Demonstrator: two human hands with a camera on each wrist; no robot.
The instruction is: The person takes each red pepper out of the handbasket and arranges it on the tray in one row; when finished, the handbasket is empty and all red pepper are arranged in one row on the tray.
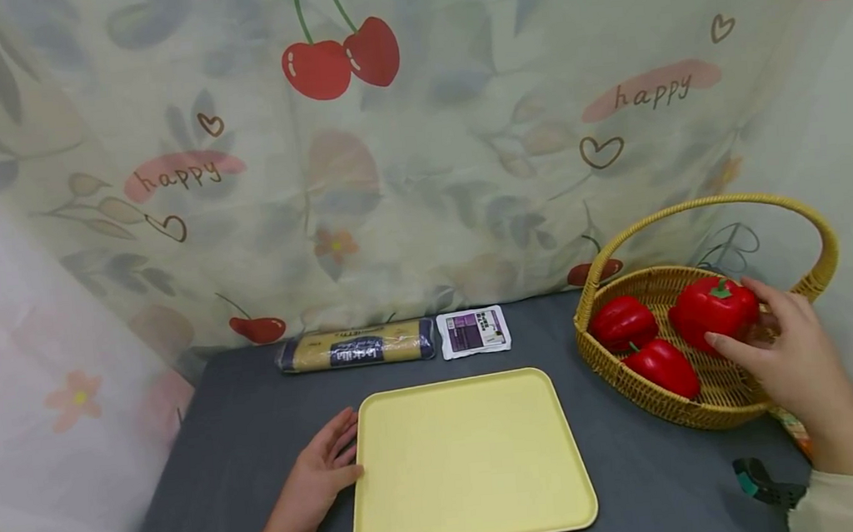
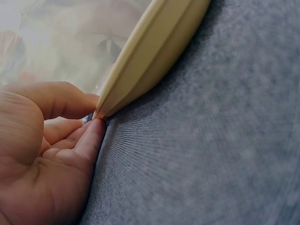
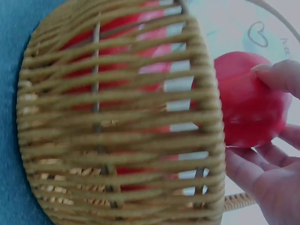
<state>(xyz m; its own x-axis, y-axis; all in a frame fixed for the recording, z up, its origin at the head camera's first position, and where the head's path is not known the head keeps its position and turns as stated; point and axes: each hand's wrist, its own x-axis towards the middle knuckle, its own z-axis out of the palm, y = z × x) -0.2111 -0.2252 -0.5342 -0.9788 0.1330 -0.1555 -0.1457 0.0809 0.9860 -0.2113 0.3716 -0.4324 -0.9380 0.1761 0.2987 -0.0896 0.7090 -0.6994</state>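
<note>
Holding pepper [image 1: 710,315] — one (of three), one tray [image 1: 472,463]

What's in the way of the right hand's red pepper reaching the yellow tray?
Another pepper and the basket's rim lie between the held pepper and the tray. It looks mostly above that rim, so it might clear. Then bare tabletop.

A bare strip of table [image 1: 623,468] separates the tray [image 1: 472,463] from the basket [image 1: 616,380], whose woven wall blocks low passage and whose handle [image 1: 729,199] arches overhead.
</note>
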